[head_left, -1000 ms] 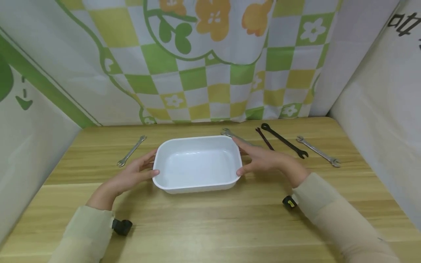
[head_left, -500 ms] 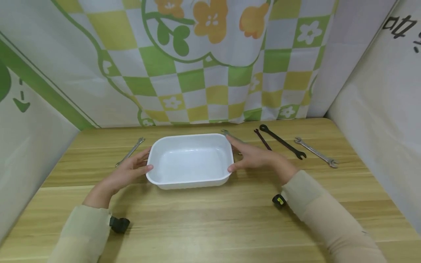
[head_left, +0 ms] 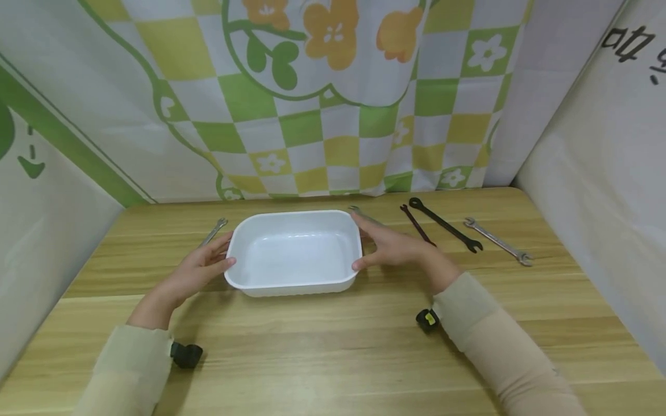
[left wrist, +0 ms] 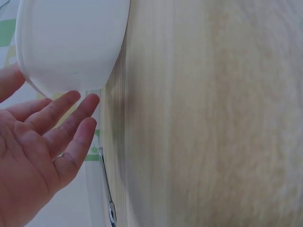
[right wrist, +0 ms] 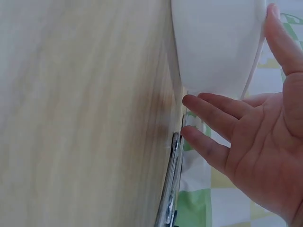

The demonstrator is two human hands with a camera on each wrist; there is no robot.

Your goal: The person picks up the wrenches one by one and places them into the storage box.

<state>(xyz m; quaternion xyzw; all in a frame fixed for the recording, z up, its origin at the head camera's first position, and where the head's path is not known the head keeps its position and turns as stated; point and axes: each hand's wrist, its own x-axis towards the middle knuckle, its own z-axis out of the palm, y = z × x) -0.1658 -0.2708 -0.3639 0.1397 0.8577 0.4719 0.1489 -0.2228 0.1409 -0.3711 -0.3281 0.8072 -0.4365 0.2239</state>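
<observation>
A deep, white rectangular tub (head_left: 293, 254) with nothing inside is held between both hands on the wooden table. At its left end, the left hand (head_left: 195, 270) grips it, thumb tip over the rim and fingers along the outer wall. The right hand (head_left: 392, 247) holds the opposite end, thumb at the near corner and forefinger towards the far one. In the left wrist view, fingertips meet the end wall of the tub (left wrist: 71, 42). From the right wrist, the thumb lies along the rim of the tub (right wrist: 220, 42), with the other fingers spread below its end.
An open-ended wrench (head_left: 214, 231) lies behind the left hand. Another silver wrench (head_left: 364, 215) is partly hidden by the right hand. Farther right lie a dark red wrench (head_left: 416, 224), a long black wrench (head_left: 446, 225) and a silver wrench (head_left: 498, 241). A checked curtain (head_left: 322, 127) hangs behind.
Both hands have moved the tub to the left and slightly away. The left hand now covers part of the left wrench. The view has shifted a little.
</observation>
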